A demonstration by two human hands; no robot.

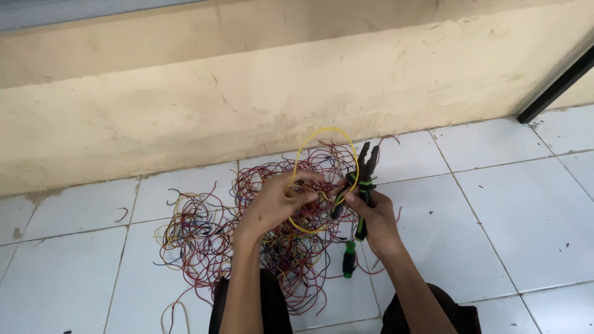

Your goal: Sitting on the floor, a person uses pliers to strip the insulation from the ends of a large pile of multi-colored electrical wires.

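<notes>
Right now the yellow wire (309, 141) stands as a tall loop between the two hands, its long axis running roughly upright, away from the person toward the wall (247, 93). Its lower ends meet where the left hand (272, 204) pinches it, fingers closed on the strand. Just beside, the right hand (371, 213) is clamped around the green-and-black handles of the pliers (364, 179), whose jaws point up and stand slightly apart, close to the loop's right side. Both hands hover above the tangle of red wires (247, 241) spread on the floor tiles (526, 210) near the wall.
</notes>
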